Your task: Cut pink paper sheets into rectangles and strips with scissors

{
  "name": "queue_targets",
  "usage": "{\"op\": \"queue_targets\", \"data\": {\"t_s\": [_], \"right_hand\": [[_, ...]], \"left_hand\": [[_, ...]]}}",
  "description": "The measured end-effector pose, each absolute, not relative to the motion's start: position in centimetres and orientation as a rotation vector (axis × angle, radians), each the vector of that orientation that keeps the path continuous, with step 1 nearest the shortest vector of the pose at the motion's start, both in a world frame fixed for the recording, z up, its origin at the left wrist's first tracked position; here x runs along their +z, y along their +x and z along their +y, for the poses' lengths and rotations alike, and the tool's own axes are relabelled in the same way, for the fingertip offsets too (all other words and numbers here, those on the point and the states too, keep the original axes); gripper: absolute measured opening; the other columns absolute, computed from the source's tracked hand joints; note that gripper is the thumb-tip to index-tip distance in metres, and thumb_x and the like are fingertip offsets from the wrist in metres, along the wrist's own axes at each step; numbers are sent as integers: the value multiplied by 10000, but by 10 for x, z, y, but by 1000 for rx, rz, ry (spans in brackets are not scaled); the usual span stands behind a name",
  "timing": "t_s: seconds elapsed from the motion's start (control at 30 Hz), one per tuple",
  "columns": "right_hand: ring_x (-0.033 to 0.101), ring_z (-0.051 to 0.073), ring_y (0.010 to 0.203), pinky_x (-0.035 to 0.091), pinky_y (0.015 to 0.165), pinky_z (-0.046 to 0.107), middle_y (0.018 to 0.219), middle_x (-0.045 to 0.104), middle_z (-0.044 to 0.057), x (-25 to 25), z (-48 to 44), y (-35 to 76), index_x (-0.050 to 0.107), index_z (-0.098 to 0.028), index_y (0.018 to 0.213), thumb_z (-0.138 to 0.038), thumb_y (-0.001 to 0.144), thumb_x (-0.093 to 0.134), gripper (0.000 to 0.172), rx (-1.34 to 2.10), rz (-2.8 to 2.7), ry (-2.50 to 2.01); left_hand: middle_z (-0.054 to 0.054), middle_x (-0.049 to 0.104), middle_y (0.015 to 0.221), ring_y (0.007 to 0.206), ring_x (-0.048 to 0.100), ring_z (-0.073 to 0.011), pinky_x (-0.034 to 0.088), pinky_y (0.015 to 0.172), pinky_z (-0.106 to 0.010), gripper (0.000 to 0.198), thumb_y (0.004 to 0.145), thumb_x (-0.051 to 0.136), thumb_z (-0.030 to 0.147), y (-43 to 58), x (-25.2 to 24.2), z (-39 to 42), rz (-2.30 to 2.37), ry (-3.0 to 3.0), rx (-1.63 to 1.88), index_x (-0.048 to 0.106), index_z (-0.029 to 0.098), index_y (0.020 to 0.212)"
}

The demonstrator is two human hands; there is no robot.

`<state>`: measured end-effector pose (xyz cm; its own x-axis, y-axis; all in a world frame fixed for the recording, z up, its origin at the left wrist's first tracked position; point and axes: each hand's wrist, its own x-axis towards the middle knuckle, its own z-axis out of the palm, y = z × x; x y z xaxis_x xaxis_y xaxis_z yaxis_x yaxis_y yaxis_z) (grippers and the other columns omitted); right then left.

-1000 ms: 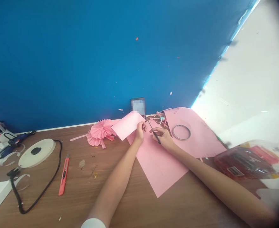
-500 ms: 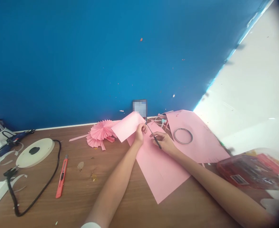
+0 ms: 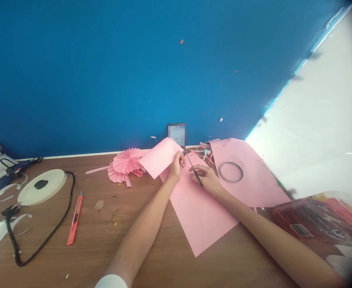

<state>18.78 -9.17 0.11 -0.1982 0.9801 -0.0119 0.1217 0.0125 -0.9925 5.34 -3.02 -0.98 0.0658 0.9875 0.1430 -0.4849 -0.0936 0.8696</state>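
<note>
My left hand (image 3: 176, 167) pinches the right edge of a folded pink paper piece (image 3: 160, 157) and holds it up off the table. My right hand (image 3: 206, 177) is closed round a pair of thin dark scissors (image 3: 194, 171), whose tip points up towards the paper's edge by my left fingers. Under both hands lies a large flat pink sheet (image 3: 198, 211). Just behind the held paper, a phone (image 3: 177, 133) leans against the blue wall.
Pink pleated paper fans (image 3: 125, 164) lie left of the paper. A second pink sheet (image 3: 254, 176) carries a metal ring (image 3: 231, 171). An orange utility knife (image 3: 75, 217), a white round disc (image 3: 42, 187) with a black cable and a red transparent packet (image 3: 317, 220) sit on the wooden table (image 3: 104, 248).
The view has drifted slightly; my hands, the paper and the scissors keep nearly the same pose.
</note>
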Motion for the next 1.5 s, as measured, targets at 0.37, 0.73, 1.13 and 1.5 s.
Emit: {"op": "queue_targets", "data": {"t_s": [0.37,0.73,1.13,1.5], "right_hand": [[300,69,463,235,455,214,517,423,-69,0,-91,186,602,-165,891,-352,696,634,273,1249,-1464,-1248],[291,64,466,225,460,211,552,469,-57,-4,-91,190,594,-169,914,-345,704,626,276,1318,-1508,-1187],[258,58,449,194,445,213,505,384,-77,-3,-88,192,611,-156,919,-396,711,628,318,1325,-1546,-1206],[270,58,444,206,441,212,502,410,-69,2,-88,190,626,-148,931,-405,690,630,352,1355,-1543,-1232]], "left_hand": [[23,336,493,457,356,-92,301,517,-257,307,828,417,325,52,-8,-30,604,896,1406,302,184,580],[20,327,521,461,348,-84,304,512,-251,303,807,438,328,53,-6,-31,582,836,1362,345,177,562],[31,319,466,431,321,-78,267,487,-236,313,819,453,294,53,-11,-30,658,838,1408,340,176,552],[41,250,479,436,262,-75,240,485,-241,371,845,457,287,51,-15,-31,764,862,1379,261,182,548]]}}
